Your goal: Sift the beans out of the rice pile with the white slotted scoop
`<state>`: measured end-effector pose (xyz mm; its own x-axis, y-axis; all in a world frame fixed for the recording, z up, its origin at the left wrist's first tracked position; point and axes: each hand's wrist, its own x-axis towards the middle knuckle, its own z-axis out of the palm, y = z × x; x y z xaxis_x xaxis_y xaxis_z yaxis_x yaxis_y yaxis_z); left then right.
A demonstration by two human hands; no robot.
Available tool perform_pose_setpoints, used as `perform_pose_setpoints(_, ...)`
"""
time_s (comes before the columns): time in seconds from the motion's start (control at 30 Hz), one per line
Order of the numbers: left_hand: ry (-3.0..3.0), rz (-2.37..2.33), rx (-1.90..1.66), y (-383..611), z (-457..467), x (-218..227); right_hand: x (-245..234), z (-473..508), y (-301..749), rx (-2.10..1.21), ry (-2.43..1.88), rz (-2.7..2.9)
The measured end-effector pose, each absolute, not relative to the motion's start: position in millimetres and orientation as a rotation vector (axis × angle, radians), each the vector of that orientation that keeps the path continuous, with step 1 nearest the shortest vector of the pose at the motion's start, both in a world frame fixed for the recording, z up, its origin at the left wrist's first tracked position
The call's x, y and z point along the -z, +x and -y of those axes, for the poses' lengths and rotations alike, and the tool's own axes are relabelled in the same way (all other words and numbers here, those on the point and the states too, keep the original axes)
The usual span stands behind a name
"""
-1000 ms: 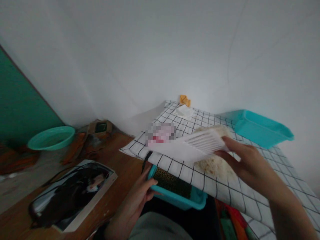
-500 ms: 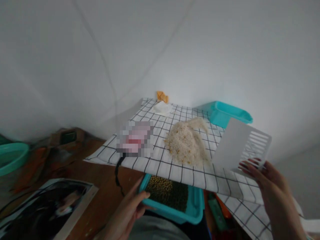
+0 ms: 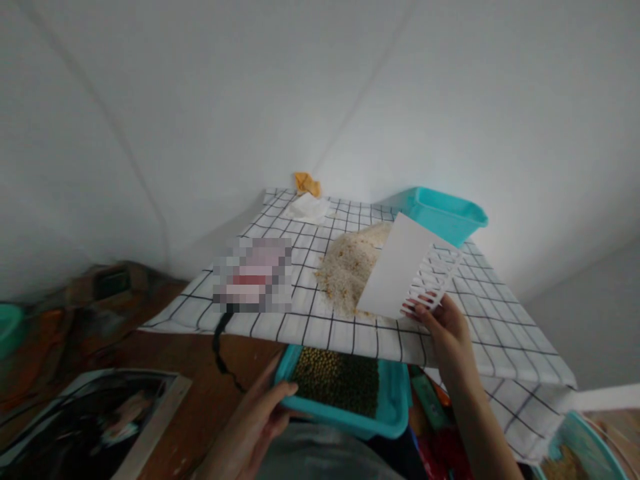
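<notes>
My left hand (image 3: pixel 270 400) is closed on the left rim of a turquoise plastic tub (image 3: pixel 394 400), below the table's front edge. Inside lie yellow beans (image 3: pixel 320 365) and small dark green beans (image 3: pixel 355 387). My right hand (image 3: pixel 445 323) grips a flat white slotted plate (image 3: pixel 395 267) by its slotted end, fingers partly behind the slots. The solid end tilts up over the right side of a pale, grainy heap (image 3: pixel 347 267) with yellow bits in it. Whether the plate touches the heap I cannot tell.
A white checked cloth (image 3: pixel 300 327) covers the table. At its back right stands another turquoise tub (image 3: pixel 450 210); at the back lie white tissue (image 3: pixel 307 208) and an orange cloth (image 3: pixel 307 183). A blurred pink object (image 3: pixel 257 273) with a black strap lies left. Another container (image 3: pixel 590 447) sits lower right.
My right hand has moved left with the slotted plate, from right of the heap to over its right side. My left hand still holds the tub. The view has shifted rightward.
</notes>
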<state>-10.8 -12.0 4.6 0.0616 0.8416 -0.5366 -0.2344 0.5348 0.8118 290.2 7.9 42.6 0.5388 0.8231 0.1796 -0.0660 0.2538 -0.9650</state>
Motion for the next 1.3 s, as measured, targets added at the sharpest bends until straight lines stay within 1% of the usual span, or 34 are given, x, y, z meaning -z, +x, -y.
perform_pose_setpoints(0.27,0.524,-1.186,-0.929,-7,7,-4,-44,-10,289,-0.747,-1.131,0.829)
perform_pose_setpoints(0.6,0.516,-1.183,-0.881,-5,7,-20,-46,-10,289,-0.770,-1.145,0.840)
perform_pose_setpoints(1.03,0.584,-1.222,-0.877,-6,8,-23,-49,2,284,-0.792,-1.188,0.875)
perform_pose_setpoints(1.3,0.568,-1.239,-0.878,-6,8,-23,-56,14,277,-0.878,-1.227,0.934)
